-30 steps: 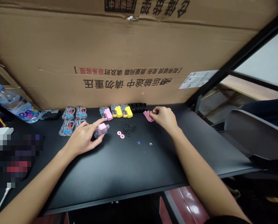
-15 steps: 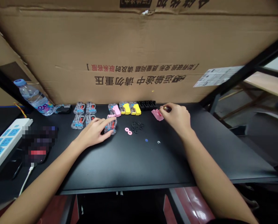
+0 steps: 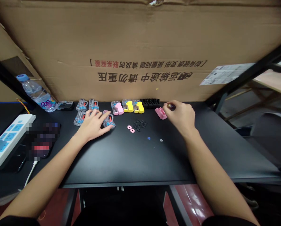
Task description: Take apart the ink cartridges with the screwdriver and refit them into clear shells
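Note:
My left hand [image 3: 91, 126] rests low over the table, its thumb and index finger around a clear plastic toy [image 3: 109, 121] with red and blue parts inside. Its other fingers partly cover another clear toy behind them. More clear toys [image 3: 80, 117] stand to the left of this hand. My right hand [image 3: 181, 117] is closed on a small dark object with a gold glint [image 3: 171, 106], whose kind I cannot make out. Pink plastic pieces [image 3: 160, 113] lie beside its fingertips.
Toys with yellow [image 3: 139, 107] and pink [image 3: 118, 108] parts stand along the cardboard [image 3: 131, 37], beside black ridged parts [image 3: 151, 103]. Black rings [image 3: 140, 125], pink rings [image 3: 132, 130], a blue disc [image 3: 149, 138] and a white clip [image 3: 161, 140] lie mid-table. A bottle [image 3: 38, 94], phone and power strip [image 3: 12, 138] are left.
My left hand has slid the clear toy leftward, closer to the other clear toys. My right hand stays by the pink pieces with the small dark object. The camera view has shifted slightly.

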A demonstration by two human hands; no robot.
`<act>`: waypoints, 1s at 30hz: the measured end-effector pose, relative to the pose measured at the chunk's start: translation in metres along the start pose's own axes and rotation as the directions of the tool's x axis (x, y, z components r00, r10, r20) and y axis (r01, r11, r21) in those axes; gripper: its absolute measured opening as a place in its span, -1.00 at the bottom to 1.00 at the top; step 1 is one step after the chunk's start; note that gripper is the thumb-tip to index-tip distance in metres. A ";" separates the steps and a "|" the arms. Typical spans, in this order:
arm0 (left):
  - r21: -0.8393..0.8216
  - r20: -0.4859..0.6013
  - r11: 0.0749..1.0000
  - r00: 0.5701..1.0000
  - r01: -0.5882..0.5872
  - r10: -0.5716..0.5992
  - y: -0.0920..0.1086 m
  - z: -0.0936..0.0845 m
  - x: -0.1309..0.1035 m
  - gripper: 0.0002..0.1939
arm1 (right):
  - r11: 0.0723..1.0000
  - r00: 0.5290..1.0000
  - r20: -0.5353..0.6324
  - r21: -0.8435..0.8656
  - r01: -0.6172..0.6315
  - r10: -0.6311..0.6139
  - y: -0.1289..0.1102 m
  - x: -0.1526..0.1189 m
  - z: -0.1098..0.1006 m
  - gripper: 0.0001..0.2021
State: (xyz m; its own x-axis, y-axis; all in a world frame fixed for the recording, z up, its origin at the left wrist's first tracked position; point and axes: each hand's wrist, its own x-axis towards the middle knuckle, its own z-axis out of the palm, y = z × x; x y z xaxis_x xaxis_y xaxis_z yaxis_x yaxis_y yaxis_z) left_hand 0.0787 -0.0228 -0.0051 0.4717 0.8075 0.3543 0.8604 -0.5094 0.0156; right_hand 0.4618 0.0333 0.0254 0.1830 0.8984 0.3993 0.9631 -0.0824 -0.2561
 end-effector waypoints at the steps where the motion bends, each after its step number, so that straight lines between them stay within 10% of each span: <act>1: 0.007 0.001 1.000 1.000 0.005 -0.005 -0.001 0.001 0.000 -0.34 | 1.000 1.000 -0.002 0.005 0.008 -0.008 -0.001 -0.001 0.000 -0.72; 14: -0.111 -0.023 0.983 0.989 -0.146 0.144 0.000 -0.005 0.005 -0.69 | 0.993 0.995 0.009 0.062 0.101 -0.102 -0.013 -0.007 -0.001 -0.71; 24: -0.019 0.007 1.000 1.000 -0.016 0.016 -0.003 0.026 0.009 -0.26 | 0.987 0.991 0.043 0.096 0.126 -0.130 -0.022 -0.013 -0.003 -0.75; 30: -0.051 0.040 0.994 0.994 -0.097 0.099 0.019 0.019 0.018 -0.38 | 0.951 0.961 0.061 0.170 0.257 -0.270 -0.038 -0.026 -0.006 -0.80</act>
State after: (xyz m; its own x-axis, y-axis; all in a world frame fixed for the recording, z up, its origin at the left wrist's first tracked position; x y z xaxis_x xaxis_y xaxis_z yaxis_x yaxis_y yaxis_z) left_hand 0.1068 -0.0124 -0.0165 0.5618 0.7646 0.3159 0.7998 -0.5996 0.0287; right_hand 0.4215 0.0110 0.0301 -0.0962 0.9117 0.3993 0.9298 0.2256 -0.2910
